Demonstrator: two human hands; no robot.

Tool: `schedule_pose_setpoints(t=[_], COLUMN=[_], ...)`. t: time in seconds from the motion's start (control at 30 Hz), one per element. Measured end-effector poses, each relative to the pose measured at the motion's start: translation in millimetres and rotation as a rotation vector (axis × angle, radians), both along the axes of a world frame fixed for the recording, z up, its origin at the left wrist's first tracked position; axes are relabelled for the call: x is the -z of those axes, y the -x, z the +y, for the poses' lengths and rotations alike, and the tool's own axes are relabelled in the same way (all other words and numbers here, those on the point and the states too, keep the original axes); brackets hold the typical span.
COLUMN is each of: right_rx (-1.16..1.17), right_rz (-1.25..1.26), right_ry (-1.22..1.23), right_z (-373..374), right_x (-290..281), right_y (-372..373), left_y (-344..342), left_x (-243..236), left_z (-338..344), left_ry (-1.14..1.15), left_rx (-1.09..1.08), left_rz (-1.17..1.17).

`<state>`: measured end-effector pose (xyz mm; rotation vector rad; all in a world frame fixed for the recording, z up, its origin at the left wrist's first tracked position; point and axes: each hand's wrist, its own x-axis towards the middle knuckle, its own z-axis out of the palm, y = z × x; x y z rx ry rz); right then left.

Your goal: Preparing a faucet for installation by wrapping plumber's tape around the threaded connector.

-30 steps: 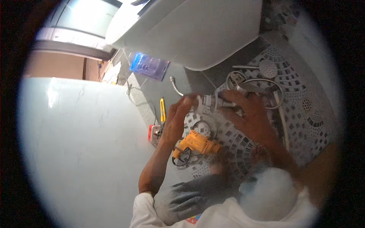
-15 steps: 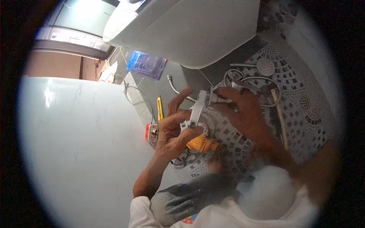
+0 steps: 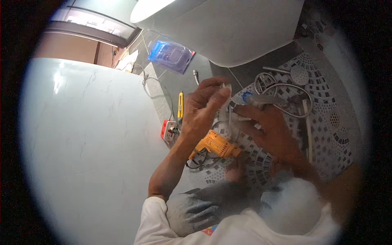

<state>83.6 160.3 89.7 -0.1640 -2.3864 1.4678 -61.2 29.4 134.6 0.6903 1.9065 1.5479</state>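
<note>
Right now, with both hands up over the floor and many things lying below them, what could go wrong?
1. The left hand pinches a small white part; if it slips, it may roll toward the floor drain.
2. The yellow drill lies right under the forearms, its cord looped beside it; a knee or arm could snag it.
3. The yellow utility knife lies close to the left hand and could be bumped.

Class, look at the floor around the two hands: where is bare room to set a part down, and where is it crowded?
Bare: grey floor between the blue pack and the yellow knife. Crowded: mosaic under the left hand and right hand, with the drill, hose and shower head.
</note>
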Motion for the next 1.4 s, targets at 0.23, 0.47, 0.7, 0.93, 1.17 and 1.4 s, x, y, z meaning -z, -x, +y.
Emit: schedule_pose_setpoints(t=[0.23, 0.47, 0.7, 0.93, 1.17, 1.4], right_rx=[0.146, 0.174, 0.053, 0.033, 0.123, 0.07], right_rz=[-0.066, 0.134, 0.034, 0.032, -0.101, -0.055], right_ry=[0.176, 0.173, 0.054, -0.038, 0.14, 0.11], right_z=[5.3, 11.5, 6.3, 0.4, 12.8, 11.4], right_x=[2.6, 8.2, -2.4, 6.2, 11.6, 1.7], right_y=[5.4, 0.0, 0.5, -0.7, 1.4, -1.9], left_y=[-17.4, -12.0, 12.7, -4.5, -12.8, 10.5], left_x=[-12.0, 11.7, 24.2, 2.2, 6.9, 37.9], left_z=[-16.7, -33.5, -17.9, -5.7, -32.8, -37.8], left_ry=[-0.237, 0.179, -0.064, -0.08, 0.037, 0.071], left_rx=[0.153, 0.219, 0.234, 0.054, 0.278, 0.277], left_rz=[-0.109, -0.044, -0.004, 0.039, 0.211, 0.048])
